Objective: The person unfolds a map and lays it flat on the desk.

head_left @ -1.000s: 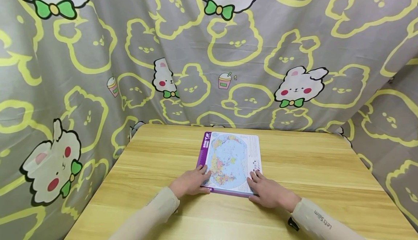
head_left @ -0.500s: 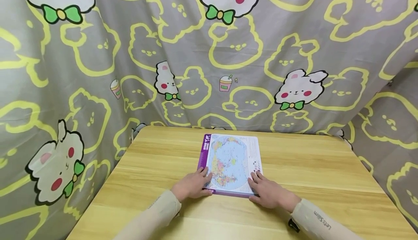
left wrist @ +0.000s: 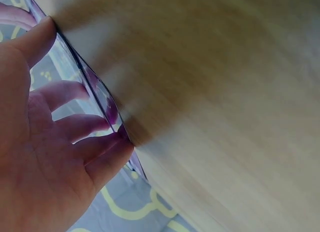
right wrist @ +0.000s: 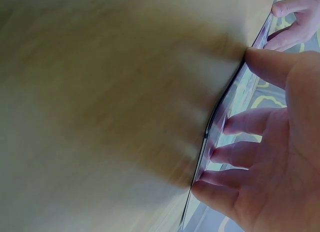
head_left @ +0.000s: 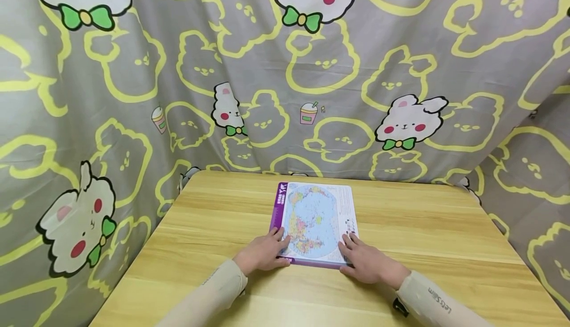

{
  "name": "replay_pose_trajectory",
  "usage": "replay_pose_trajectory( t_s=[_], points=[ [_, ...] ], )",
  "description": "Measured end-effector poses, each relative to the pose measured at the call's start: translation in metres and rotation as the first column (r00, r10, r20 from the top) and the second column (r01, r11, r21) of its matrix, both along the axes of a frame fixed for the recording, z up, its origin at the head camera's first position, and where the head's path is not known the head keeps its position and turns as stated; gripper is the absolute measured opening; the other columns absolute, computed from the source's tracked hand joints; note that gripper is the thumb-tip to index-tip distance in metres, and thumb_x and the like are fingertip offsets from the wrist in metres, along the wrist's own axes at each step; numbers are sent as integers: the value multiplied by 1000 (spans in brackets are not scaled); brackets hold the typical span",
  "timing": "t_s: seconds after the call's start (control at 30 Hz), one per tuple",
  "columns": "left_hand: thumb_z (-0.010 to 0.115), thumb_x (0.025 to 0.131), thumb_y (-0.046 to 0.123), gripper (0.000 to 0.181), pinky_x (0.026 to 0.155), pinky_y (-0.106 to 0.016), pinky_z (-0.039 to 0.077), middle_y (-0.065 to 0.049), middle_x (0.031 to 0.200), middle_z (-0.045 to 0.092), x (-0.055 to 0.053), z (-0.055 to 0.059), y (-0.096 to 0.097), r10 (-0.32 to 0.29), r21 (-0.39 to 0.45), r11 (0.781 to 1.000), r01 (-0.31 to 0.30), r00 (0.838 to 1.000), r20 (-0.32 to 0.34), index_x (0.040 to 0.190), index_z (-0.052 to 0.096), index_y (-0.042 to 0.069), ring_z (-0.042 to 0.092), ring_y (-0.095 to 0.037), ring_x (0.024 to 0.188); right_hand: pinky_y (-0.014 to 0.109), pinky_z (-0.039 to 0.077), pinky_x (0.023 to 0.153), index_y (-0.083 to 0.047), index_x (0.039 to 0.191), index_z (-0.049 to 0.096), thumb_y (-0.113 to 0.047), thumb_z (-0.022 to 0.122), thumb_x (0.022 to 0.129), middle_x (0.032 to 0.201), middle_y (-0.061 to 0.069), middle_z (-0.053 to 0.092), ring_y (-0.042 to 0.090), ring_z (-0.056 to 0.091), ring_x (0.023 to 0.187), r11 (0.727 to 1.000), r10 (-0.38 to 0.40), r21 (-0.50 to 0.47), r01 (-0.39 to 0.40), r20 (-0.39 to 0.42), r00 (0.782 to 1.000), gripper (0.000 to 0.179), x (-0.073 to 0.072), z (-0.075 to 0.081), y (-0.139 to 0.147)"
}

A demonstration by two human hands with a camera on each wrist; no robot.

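Note:
A thin rectangular world map sheet (head_left: 313,218) with a purple left border lies flat on the table. Purple also shows along its near edge, and the left wrist view has two thin edges (left wrist: 95,87) slightly apart, as of layered sheets. My left hand (head_left: 262,252) rests on the near left corner, its fingers spread over the border and the thumb at the near edge. On the near right corner rests my right hand (head_left: 368,261), fingers lying on the white margin. Both palms show in the wrist views, with relaxed fingertips touching the sheet and no plain grip.
The wooden table (head_left: 213,218) extends to all sides of the map. A grey curtain (head_left: 267,70) with yellow outlines and white cartoon animals hangs behind it and along both sides. A small black object (head_left: 400,307) sits under the right sleeve.
The whole head view has shifted slightly down and to the right, as from a small head movement. Both hands stay at the same corners of the map.

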State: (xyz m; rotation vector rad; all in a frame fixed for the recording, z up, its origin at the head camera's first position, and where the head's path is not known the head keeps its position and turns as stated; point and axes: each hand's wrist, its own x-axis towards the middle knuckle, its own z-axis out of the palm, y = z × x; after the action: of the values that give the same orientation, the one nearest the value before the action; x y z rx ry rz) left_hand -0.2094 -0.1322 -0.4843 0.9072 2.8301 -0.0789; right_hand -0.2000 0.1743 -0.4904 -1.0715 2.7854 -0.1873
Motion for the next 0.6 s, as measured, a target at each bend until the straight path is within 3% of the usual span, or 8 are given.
replay_pose_trajectory(
  t_s=[0.6],
  points=[
    [53, 91, 52, 67, 105, -43, 36, -19, 149, 32, 0, 3, 1, 10, 6, 1000, -11, 999, 30, 144, 41, 12, 30, -35, 136, 53, 30, 106, 10, 135, 44, -36, 55, 94, 142, 33, 34, 49, 27, 132, 1000, -10, -17, 10, 14, 1000, 62, 0, -1, 1]
  ],
)
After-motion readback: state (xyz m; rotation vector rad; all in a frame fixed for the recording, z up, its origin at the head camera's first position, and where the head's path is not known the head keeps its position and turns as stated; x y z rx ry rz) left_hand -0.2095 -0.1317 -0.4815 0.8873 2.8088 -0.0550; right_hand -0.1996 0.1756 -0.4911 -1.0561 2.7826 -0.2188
